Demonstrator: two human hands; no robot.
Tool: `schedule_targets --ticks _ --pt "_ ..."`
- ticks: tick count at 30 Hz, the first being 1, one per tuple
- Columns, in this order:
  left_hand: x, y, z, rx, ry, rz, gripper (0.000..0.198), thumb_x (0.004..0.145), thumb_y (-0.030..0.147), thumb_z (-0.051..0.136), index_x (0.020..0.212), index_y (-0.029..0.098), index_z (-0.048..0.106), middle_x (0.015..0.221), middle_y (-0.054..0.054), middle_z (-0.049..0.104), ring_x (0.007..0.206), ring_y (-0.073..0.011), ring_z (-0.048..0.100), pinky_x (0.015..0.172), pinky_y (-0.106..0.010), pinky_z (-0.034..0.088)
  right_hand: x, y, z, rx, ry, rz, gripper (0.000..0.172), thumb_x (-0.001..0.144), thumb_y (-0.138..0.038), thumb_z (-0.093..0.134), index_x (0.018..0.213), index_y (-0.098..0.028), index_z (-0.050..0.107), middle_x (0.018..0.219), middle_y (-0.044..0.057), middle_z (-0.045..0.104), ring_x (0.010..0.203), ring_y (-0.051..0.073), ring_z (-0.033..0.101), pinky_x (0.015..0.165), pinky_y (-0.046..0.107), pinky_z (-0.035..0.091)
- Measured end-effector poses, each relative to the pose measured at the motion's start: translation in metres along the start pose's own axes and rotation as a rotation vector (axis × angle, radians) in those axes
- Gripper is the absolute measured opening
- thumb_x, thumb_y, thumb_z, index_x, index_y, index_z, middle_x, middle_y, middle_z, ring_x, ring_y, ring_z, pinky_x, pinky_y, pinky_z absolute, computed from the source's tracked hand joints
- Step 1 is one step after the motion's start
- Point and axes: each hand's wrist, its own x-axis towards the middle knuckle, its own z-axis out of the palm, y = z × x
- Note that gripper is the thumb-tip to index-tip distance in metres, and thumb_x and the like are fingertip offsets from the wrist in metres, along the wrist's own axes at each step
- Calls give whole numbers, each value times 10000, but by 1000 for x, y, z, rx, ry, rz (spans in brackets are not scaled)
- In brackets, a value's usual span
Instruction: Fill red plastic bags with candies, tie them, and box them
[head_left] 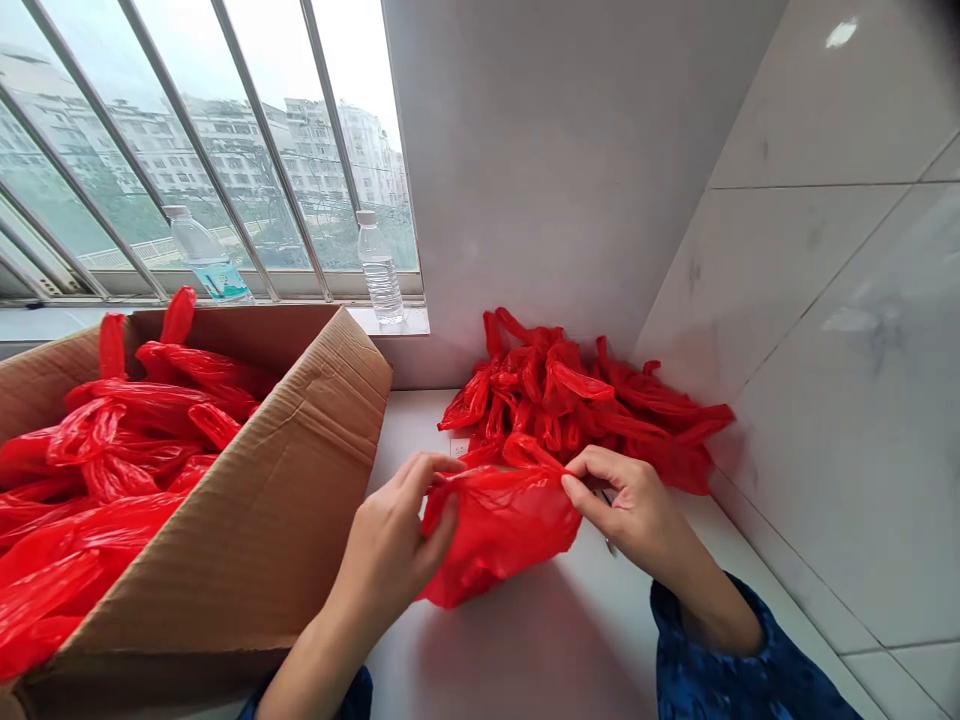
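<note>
A red plastic bag (504, 530) hangs above the white tabletop between my hands. My right hand (622, 500) pinches its upper right edge between thumb and fingers. At the upper left side, my left hand (409, 525) has its fingers curved over the bag's edge, with the thumb apart from the fingertips and lying against the bag. Behind it lies a heap of red plastic bags (555, 385), crumpled or knotted, against the wall. Part of a small dark metal object shows beneath my right hand; I cannot tell what it is.
At left, an open cardboard box (277, 510) holds several red bags (142, 440). Two clear plastic bottles, one with a blue label (214, 262) and one without (381, 270), stand on the barred window's sill. A tiled wall (840, 400) bounds the right side.
</note>
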Motion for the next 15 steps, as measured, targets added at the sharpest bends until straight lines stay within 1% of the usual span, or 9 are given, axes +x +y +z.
schedule_targets --ticks 2,3,5,6,7,8,10,12,15 --pt "0 5 4 35 -70 77 331 892 185 572 1212 270 580 1085 -32 709 906 -197 685 758 -296 527 -1 -4 4 58 -73 19 78 920 -261 599 854 -233 629 811 -11 677 742 169 637 691 276 496" --pt "-1 7 5 52 -98 113 328 885 184 591 1199 277 592 1068 -26 714 897 -199 678 758 -298 523 -2 -6 8 76 -108 28 44 909 -274 626 932 -237 632 844 -10 697 761 175 650 701 277 506" --pt "-1 9 6 80 -92 149 161 909 225 609 1064 261 635 977 -15 714 833 -190 657 731 -291 507 -3 -8 15 85 -148 38 185 885 -328 685 1036 -240 627 856 -6 714 764 184 657 694 281 514" --pt "-2 9 5 84 -59 144 68 930 255 604 988 246 638 915 -10 702 789 -178 641 704 -281 495 -2 -8 19 82 -141 43 202 881 -364 698 1020 -235 627 822 -9 704 738 180 646 671 276 509" --pt "-1 8 4 79 -21 122 61 948 280 595 937 233 632 863 -4 682 752 -165 623 681 -270 484 -1 -6 22 85 -105 54 201 886 -400 695 966 -230 623 778 -14 682 703 170 627 640 266 497" --pt "-1 7 1 66 17 88 90 959 297 588 920 226 626 826 3 657 725 -152 606 663 -260 475 0 -4 23 104 -41 66 219 895 -431 682 897 -226 605 740 -21 651 669 158 601 611 256 482" --pt "0 3 -5 35 93 2 121 967 314 583 906 215 618 798 10 617 702 -138 580 642 -246 465 6 1 25 196 140 92 288 915 -474 655 812 -223 557 704 -31 595 633 139 557 583 243 461" --pt "2 0 -11 1 184 -70 158 964 340 590 883 208 618 831 3 608 712 -138 573 616 -237 459 13 7 23 360 278 111 304 912 -496 663 826 -224 556 703 -34 579 621 132 540 571 239 457" --pt "4 -4 -17 -46 378 -122 154 931 351 640 887 204 654 920 -13 614 738 -138 577 563 -220 446 22 15 18 641 377 150 303 881 -498 709 853 -229 574 709 -35 598 616 131 556 574 242 483"
